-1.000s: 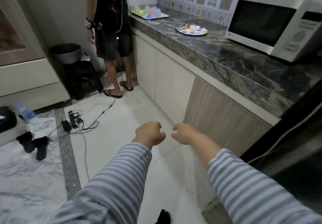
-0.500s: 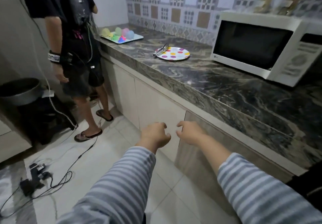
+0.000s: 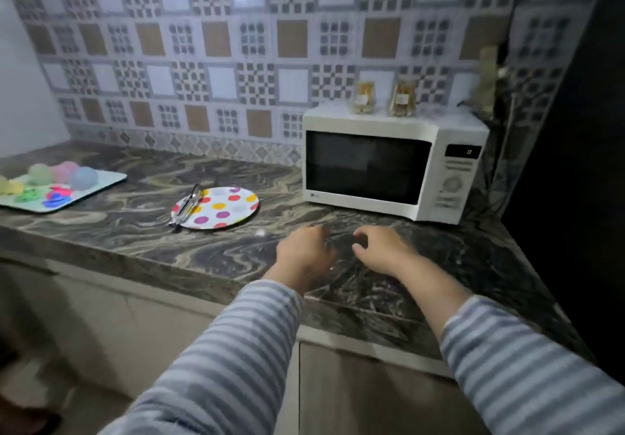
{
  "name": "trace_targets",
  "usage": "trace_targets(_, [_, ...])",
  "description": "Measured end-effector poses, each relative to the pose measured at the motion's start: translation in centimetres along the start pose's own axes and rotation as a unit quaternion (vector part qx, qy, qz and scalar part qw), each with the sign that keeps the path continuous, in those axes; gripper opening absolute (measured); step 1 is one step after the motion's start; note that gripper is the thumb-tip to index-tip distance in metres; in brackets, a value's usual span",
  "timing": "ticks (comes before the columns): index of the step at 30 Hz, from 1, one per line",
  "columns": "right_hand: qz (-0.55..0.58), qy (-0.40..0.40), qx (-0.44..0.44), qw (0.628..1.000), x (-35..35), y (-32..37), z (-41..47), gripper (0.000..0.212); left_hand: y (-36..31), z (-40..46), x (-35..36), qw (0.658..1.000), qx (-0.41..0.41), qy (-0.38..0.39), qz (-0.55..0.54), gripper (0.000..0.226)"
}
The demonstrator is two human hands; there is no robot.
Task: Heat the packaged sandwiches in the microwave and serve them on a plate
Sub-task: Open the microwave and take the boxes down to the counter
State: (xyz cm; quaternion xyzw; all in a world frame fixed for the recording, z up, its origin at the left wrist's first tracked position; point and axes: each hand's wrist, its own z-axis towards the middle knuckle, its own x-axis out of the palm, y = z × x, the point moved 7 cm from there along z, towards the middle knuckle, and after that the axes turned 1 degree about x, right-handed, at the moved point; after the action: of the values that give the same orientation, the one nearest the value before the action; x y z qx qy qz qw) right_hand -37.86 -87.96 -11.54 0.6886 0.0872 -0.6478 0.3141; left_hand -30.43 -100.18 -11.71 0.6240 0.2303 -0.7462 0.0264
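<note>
Left hand (image 3: pixel 304 253), right hand (image 3: pixel 382 248): side by side over counter (image 3: pixel 142 252), fingers loosely curled, holding nothing; plate (image 3: pixel 221 208) left of hands, tongs (image 3: pixel 186 206) across its rim; microwave (image 3: pixel 392 164) behind, door closed; two packaged sandwiches (image 3: pixel 363 98) upright on top; tray (image 3: pixel 101 181) far left.

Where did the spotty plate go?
The spotty plate sits on the marble counter, left of the white microwave, with metal tongs resting on its left edge.
</note>
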Motion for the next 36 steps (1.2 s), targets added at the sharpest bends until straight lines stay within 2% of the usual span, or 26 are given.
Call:
trace_targets(8, [-0.034, -0.088, 0.081, 0.992, -8.5, -8.1, 6.6, 0.041, -7.9, 10.5, -0.8, 0.991, 0.098, -0.06, -0.07, 0.049])
trace_targets(13, [-0.071, -0.14, 0.079, 0.984, -13.5, -12.8, 10.4, 0.05, -13.9, 16.2, 0.0, 0.979, 0.146, -0.077, -0.119, 0.075])
trace_targets(17, [-0.121, -0.176, 0.053, 0.976, -15.7, -15.6, 12.7, 0.058, -18.1, 19.6, 1.9, 0.963, 0.191, -0.088, -0.167, 0.086])
trace_targets(24, [-0.223, -0.224, 0.015, 0.948, -15.1, -19.8, 16.7, 0.095, -22.1, 23.8, 5.6, 0.916, 0.268, -0.078, -0.288, 0.106])
trace_targets(31, [-0.333, -0.257, -0.014, 0.907, -14.1, -22.5, 19.9, 0.131, -23.0, 27.2, 7.3, 0.902, 0.327, -0.104, -0.263, 0.117])
trace_targets(36, [-0.33, -0.287, -0.035, 0.899, -13.9, -23.0, 20.7, 0.142, -22.8, 28.4, 7.8, 0.902, 0.339, -0.112, -0.244, 0.12])
